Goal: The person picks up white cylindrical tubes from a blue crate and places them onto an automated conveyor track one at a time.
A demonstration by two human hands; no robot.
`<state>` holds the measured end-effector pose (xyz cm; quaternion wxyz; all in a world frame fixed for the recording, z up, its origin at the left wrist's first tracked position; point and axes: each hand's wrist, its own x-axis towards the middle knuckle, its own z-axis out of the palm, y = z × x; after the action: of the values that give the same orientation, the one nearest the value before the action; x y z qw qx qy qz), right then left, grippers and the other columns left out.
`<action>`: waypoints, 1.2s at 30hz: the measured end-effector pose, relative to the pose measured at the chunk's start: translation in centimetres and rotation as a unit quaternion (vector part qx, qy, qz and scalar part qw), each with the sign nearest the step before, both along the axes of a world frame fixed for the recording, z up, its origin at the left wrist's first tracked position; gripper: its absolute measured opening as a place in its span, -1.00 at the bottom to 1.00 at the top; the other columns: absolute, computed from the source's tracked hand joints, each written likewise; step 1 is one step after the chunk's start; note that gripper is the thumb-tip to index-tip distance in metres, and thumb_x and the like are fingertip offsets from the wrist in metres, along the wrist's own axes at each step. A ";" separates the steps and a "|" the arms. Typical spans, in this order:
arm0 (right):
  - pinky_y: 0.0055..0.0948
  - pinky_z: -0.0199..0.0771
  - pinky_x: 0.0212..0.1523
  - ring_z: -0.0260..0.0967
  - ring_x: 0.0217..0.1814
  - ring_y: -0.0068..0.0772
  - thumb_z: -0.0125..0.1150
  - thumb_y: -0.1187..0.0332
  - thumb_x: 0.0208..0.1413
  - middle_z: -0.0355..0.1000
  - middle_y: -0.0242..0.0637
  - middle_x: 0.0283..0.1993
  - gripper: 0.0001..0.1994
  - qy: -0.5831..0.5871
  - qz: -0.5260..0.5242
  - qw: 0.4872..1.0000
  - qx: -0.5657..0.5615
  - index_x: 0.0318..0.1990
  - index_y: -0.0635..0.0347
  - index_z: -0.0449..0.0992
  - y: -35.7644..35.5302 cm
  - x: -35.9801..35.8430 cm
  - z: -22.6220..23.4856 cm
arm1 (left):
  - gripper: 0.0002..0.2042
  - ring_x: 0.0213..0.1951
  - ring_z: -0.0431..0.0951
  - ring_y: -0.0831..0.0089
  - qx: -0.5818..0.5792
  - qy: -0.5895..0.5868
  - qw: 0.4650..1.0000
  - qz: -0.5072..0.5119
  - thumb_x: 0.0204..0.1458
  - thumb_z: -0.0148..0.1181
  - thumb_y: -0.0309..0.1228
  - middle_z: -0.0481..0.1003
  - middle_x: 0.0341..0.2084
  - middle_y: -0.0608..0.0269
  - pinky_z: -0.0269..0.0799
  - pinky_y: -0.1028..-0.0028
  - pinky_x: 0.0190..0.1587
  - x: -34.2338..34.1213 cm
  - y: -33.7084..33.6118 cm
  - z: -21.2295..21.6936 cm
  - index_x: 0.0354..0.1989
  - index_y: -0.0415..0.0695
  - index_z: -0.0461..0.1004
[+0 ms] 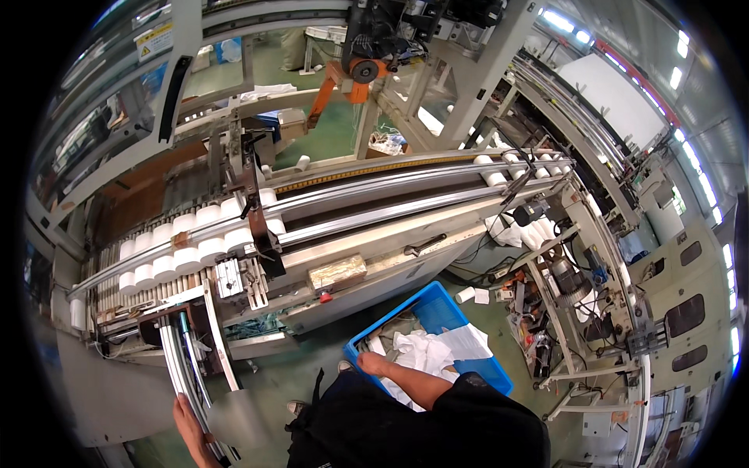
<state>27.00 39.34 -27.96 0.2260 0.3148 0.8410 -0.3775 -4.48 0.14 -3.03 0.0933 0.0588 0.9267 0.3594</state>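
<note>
At the lower left, my left hand (pixel 191 433) is closed along the outer side of the metal rails (pixel 173 360), which slope down from the machine; its fingertips are partly hidden. A rounded grey plate (pixel 248 419) is beside these rails. My right hand (pixel 373 363) is held in front of my body, over the near left part of a blue crate (pixel 490 373). Its fingers are curled, and what they hold, if anything, is hidden. Crumpled white material (pixel 425 349) fills much of the crate. White rolls (pixel 187 260) stand in rows on the machine's roller bed, up and left of my hands.
The long conveyor (pixel 390 204) runs across in front of me, with more white rolls (pixel 490 170) at its far right. A taped yellowish block (pixel 337 272) and a dark tool (pixel 425 245) lie on its ledge. Cables and a motor (pixel 568 282) crowd a frame on the right.
</note>
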 end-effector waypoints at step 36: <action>-0.11 0.43 -0.18 0.44 -0.18 0.08 0.02 0.18 0.07 0.49 0.01 -0.29 -0.74 0.083 -0.171 0.980 0.065 -0.31 0.15 0.54 1.6 1.5 -0.1 | -0.51 -0.27 0.40 0.18 0.029 -0.001 1.000 0.000 0.25 -0.21 -0.06 0.44 -0.33 -0.07 0.29 0.32 -0.09 0.2 0.6 0.6 -0.18 -0.36 0.38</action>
<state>28.46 40.97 -28.11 0.0666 0.4354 0.8136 -0.3794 -4.27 0.71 -2.45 0.0919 0.0610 0.9158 0.3862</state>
